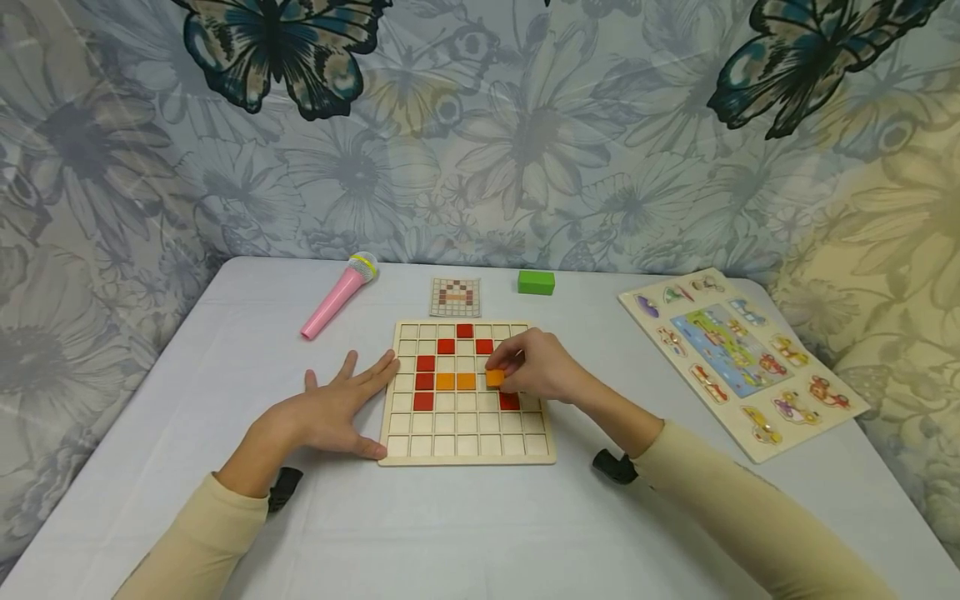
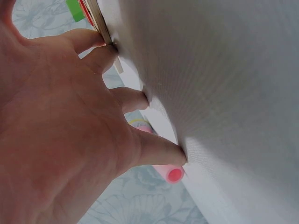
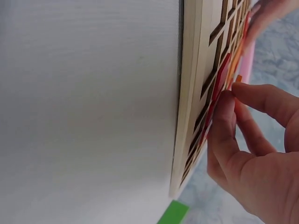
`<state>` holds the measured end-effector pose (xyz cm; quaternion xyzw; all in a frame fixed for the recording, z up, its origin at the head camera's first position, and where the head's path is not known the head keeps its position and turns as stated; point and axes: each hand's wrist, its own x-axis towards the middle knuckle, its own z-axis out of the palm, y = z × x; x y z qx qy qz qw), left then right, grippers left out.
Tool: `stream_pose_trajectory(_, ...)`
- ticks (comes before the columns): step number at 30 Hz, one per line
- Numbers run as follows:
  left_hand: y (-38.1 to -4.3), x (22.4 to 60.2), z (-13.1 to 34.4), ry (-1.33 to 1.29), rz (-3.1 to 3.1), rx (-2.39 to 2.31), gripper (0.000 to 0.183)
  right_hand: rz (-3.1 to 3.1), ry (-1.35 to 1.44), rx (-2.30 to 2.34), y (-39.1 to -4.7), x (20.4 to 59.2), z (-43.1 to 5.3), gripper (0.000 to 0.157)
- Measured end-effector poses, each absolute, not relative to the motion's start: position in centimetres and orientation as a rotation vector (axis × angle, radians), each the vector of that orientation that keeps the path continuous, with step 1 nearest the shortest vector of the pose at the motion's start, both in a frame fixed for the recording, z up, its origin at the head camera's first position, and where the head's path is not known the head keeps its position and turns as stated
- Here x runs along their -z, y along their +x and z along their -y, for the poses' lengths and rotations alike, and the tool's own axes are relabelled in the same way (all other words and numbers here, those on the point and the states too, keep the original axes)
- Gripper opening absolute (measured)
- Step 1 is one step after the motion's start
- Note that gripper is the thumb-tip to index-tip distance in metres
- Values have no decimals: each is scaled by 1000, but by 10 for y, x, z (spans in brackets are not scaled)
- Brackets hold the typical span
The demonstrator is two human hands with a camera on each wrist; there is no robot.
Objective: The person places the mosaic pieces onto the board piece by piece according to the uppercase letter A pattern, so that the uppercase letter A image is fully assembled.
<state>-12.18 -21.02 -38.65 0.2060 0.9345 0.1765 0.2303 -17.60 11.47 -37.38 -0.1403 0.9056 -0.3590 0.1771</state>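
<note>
A wooden grid board (image 1: 468,461) lies in the middle of the table, with several red square tiles (image 1: 423,401) set in its cells. Two orange tiles (image 1: 455,382) sit side by side in one row. Between thumb and fingers my right hand (image 1: 542,365) pinches another orange tile (image 1: 495,378), held over that same row; in the right wrist view the fingers (image 3: 224,116) hide most of this tile. My left hand (image 1: 330,414) is spread flat at the board's left edge, its thumb and a fingertip touching it. In the left wrist view its fingers (image 2: 159,148) are splayed on the cloth.
Behind the board lies a small pattern card (image 1: 455,297), with a green block (image 1: 536,282) to its right. A pink toy microphone (image 1: 335,302) rests at the back left. On the right lies a picture puzzle board (image 1: 738,358).
</note>
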Motion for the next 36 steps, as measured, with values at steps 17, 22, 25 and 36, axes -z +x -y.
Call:
stream_pose_trajectory(17, -122, 386, 208, 553, -2578, -472, 122, -2582, -452, 920, -178, 373, -99, 25)
stream_pose_trajectory(22, -123, 386, 209, 549, -2582, -468, 123, -2602, -448, 875, -178, 374, -95, 25)
stream_pose_trajectory(25, -123, 386, 209, 552, -2580, -466, 122, -2609, -452, 859, -178, 374, -94, 25)
stream_pose_trajectory(36, -122, 385, 208, 547, -2579, -475, 123, -2606, -459, 867, -176, 373, -94, 25)
